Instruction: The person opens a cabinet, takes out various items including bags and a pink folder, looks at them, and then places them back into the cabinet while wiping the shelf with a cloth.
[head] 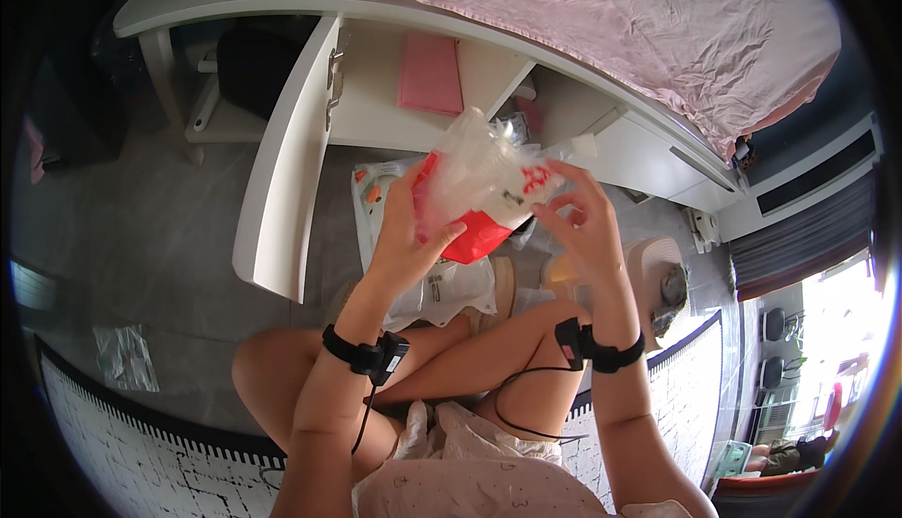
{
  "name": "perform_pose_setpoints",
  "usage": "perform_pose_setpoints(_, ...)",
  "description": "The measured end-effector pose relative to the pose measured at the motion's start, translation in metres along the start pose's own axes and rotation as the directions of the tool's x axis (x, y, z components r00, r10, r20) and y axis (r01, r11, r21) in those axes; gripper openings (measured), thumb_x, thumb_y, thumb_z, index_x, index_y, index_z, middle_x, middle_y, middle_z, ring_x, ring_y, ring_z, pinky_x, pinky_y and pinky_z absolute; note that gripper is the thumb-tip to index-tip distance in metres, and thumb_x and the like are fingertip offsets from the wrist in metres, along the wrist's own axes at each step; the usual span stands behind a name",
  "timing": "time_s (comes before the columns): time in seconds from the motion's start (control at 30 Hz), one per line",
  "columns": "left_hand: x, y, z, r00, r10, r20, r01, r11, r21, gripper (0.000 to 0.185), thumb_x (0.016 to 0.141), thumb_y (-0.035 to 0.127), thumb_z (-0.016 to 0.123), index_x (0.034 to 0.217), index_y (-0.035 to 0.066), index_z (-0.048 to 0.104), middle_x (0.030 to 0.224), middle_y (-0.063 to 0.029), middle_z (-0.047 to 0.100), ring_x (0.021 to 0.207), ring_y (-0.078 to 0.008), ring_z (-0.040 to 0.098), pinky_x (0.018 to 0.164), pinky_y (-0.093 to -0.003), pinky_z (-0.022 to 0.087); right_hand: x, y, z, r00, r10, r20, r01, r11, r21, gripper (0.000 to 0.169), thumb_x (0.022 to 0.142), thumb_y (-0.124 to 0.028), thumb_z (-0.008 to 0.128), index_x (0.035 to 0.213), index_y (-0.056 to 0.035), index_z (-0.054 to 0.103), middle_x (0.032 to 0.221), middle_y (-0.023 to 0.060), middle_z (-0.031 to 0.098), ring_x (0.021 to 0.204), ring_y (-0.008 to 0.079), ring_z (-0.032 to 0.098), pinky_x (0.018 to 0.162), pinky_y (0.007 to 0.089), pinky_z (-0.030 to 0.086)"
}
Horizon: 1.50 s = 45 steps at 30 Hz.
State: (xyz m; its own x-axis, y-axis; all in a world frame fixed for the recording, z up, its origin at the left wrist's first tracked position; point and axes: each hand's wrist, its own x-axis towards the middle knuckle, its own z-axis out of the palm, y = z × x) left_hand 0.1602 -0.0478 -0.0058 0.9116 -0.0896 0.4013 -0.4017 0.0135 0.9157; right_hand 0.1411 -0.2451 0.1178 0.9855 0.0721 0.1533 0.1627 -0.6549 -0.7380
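Note:
A clear plastic bag with red panels and red writing is up in front of me. My left hand grips its left side, thumb across the lower red part. At the bag's right edge my right hand has thumb and index finger on or close to the thin plastic; exactly how it is held I cannot tell. Beneath lie a white printed plastic bag and another with orange prints, partly covered by my hands and the raised bag. A pink flat folder or sheet rests inside the cabinet ahead.
The white cabinet door stands open at the left. Pink cloth covers the cabinet top. Crumpled clear plastic lies on the grey floor at left, near a black-edged white mat. A beige hat-like item is at right.

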Motion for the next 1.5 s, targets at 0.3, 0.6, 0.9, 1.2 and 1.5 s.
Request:
perform_pose_setpoints(0.3, -0.005, 0.015, 0.009, 0.985, 0.17, 0.018, -0.171, 0.975, 0.144, 0.078, 0.072, 0.014, 0.069, 0.133, 0.001, 0.024, 0.125, -0.0152, 0.035, 0.11, -0.0251, 0.04, 0.098, -0.0388, 0.032, 0.014, 0.034, -0.016, 0.983, 0.007, 0.182, 0.009, 0.997, -0.082, 0.031, 0.068, -0.003, 0.072, 0.091, -0.0005, 0.053, 0.076, 0.0087, 0.059, 0.07, 0.0112, 0.057, 0.063, 0.027, 0.047)
perform_pose_setpoints(0.6, -0.01, -0.098, -0.025, 0.831, -0.44, -0.34, 0.379, 0.895, -0.234, 0.053, 0.081, 0.018, 0.061, 0.125, 0.003, 0.036, 0.114, -0.0135, 0.043, 0.097, -0.021, 0.045, 0.085, -0.0344, 0.039, 0.014, 0.144, -0.1, 0.927, 0.145, -0.346, -0.172, 0.984, -0.048, 0.015, 0.077, -0.01, 0.064, 0.088, -0.0018, 0.06, 0.073, 0.0079, 0.063, 0.064, 0.013, 0.062, 0.055, 0.0262, 0.048)
perform_pose_setpoints(0.9, -0.037, -0.148, -0.029, 0.844, -0.383, -0.376, 0.518, 0.764, 0.385, 0.055, 0.072, 0.02, 0.067, 0.118, 0.003, 0.042, 0.111, -0.0174, 0.043, 0.1, -0.0294, 0.044, 0.087, -0.038, 0.038, 0.024, 0.306, -0.088, 0.822, 0.291, -0.49, -0.549, 0.633, -0.545, 0.017, 0.076, -0.015, 0.057, 0.086, -0.0053, 0.066, 0.087, 0.0199, 0.064, 0.087, 0.035, 0.061, 0.075, 0.0402, 0.049)
perform_pose_setpoints(1.2, -0.025, -0.109, -0.015, 0.47, -0.851, -0.233, 0.833, 0.515, -0.201, 0.076, 0.072, 0.023, 0.069, 0.13, 0.002, 0.025, 0.121, -0.0159, 0.042, 0.11, -0.0232, 0.044, 0.088, -0.0352, 0.04, 0.03, 0.376, -0.085, 0.858, 0.484, -0.172, -0.431, 0.496, -0.754, 0.029, 0.069, -0.019, 0.061, 0.092, -0.0016, 0.063, 0.087, 0.0223, 0.062, 0.083, 0.0342, 0.062, 0.071, 0.0399, 0.049)
perform_pose_setpoints(1.5, -0.044, -0.155, -0.027, 0.387, -0.922, -0.001, 0.916, 0.384, -0.116, 0.106, 0.064, 0.041, 0.077, 0.133, -0.004, 0.011, 0.124, -0.0232, 0.04, 0.111, -0.0315, 0.047, 0.089, -0.0411, 0.041, -0.003, 0.189, -0.089, 0.938, 0.331, -0.103, -0.336, 0.798, -0.5, 0.032, 0.068, -0.014, 0.07, 0.095, -0.0022, 0.058, 0.075, 0.0114, 0.059, 0.076, 0.0202, 0.059, 0.071, 0.0317, 0.047)
